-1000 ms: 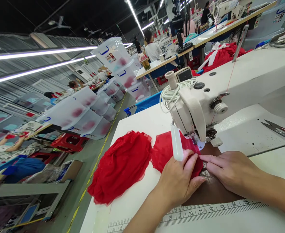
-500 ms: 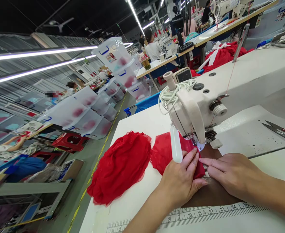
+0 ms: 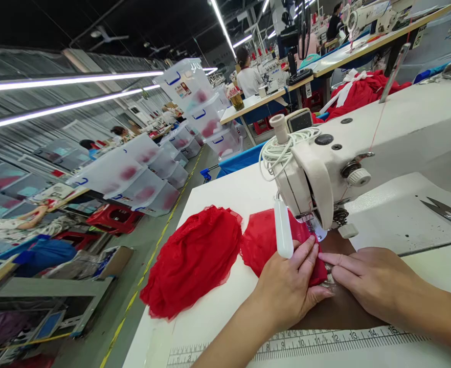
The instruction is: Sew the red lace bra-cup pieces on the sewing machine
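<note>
Red sheer fabric [image 3: 262, 237] lies under the needle end of a white sewing machine [image 3: 313, 179], its folded edge beside the presser foot. Across this fabric my left hand [image 3: 289, 286] rests palm down, fingers stretched flat close to the foot and thumb pointing right along the near edge. My right hand [image 3: 367, 278] comes in from the right. Its index fingertip touches the fabric's right edge, thumb close below, the other fingers curled and partly hidden. A small shiny piece [image 3: 329, 276] shows between the hands; its kind is unclear. A brown sheet [image 3: 344, 306] lies beneath them.
A bunched red garment piece [image 3: 195, 260] lies left on the white table [image 3: 206, 197]. A printed ruler [image 3: 306, 345] runs along the near edge. Scissors [image 3: 448, 212] lie at right. Stacked clear bins [image 3: 190, 87] and co-workers at machines are beyond.
The whole view has shifted slightly, so the machine appears a little further right. Both hands keep nearly the same place on the red fabric.
</note>
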A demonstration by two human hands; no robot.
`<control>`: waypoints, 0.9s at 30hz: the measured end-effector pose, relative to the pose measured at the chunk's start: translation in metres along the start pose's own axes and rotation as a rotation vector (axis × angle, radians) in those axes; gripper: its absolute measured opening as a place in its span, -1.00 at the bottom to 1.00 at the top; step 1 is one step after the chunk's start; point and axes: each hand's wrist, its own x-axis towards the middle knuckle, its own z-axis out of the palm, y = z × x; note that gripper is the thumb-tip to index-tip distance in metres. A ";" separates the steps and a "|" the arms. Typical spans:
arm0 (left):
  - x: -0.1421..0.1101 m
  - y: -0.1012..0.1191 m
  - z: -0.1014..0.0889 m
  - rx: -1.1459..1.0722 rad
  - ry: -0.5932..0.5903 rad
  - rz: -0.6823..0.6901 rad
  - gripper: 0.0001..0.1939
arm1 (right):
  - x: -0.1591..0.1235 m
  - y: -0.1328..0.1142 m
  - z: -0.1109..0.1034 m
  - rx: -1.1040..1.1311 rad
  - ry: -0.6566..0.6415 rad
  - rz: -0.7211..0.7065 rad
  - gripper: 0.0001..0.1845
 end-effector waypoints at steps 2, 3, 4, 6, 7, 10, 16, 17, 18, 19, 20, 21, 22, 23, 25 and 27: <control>0.000 0.000 0.000 0.002 0.004 -0.007 -0.14 | 0.001 0.000 -0.001 0.004 0.011 0.001 -0.73; 0.000 0.000 0.000 0.003 0.006 -0.008 -0.13 | 0.001 0.000 -0.001 0.006 0.007 0.000 -0.72; 0.000 0.000 0.000 0.005 0.010 -0.008 -0.12 | 0.001 0.000 -0.001 0.008 0.004 -0.001 -0.72; 0.000 0.000 0.001 0.009 0.018 -0.003 -0.12 | 0.002 0.000 -0.001 0.006 0.003 0.001 -0.72; 0.000 0.000 0.001 0.010 0.025 -0.001 -0.11 | 0.002 0.000 -0.001 0.003 0.008 0.002 -0.72; 0.001 0.001 0.002 0.006 0.043 0.005 -0.09 | 0.002 0.000 0.001 -0.004 0.012 -0.003 -0.73; 0.001 0.000 0.004 0.003 0.064 0.002 -0.07 | -0.001 0.001 0.003 -0.005 0.015 -0.013 -0.73; 0.001 -0.001 0.004 0.001 0.068 0.003 -0.07 | -0.002 0.001 0.003 -0.008 0.014 -0.012 -0.73; 0.000 -0.001 0.004 0.001 0.070 0.006 -0.07 | -0.003 0.001 0.004 -0.009 0.010 -0.012 -0.72; 0.000 -0.001 0.004 0.002 0.069 0.007 -0.07 | -0.003 0.001 0.004 -0.010 0.007 -0.011 -0.72; 0.000 -0.001 0.003 0.004 0.064 0.006 -0.07 | -0.003 0.002 0.004 -0.010 0.004 -0.011 -0.72; 0.000 0.000 0.003 0.006 0.057 0.004 -0.08 | -0.003 0.002 0.005 -0.010 0.006 -0.011 -0.71; 0.000 0.000 0.003 0.008 0.050 0.002 -0.08 | -0.003 0.002 0.005 -0.009 0.008 -0.011 -0.71; -0.001 0.000 0.003 0.010 0.044 0.000 -0.09 | -0.003 0.002 0.005 -0.008 0.013 -0.011 -0.70; -0.001 0.000 0.003 0.011 0.035 -0.003 -0.10 | -0.002 0.002 0.005 -0.011 0.024 -0.006 -0.70; 0.000 -0.001 0.003 0.011 0.027 -0.005 -0.10 | -0.001 0.002 0.005 -0.012 0.024 0.003 -0.70</control>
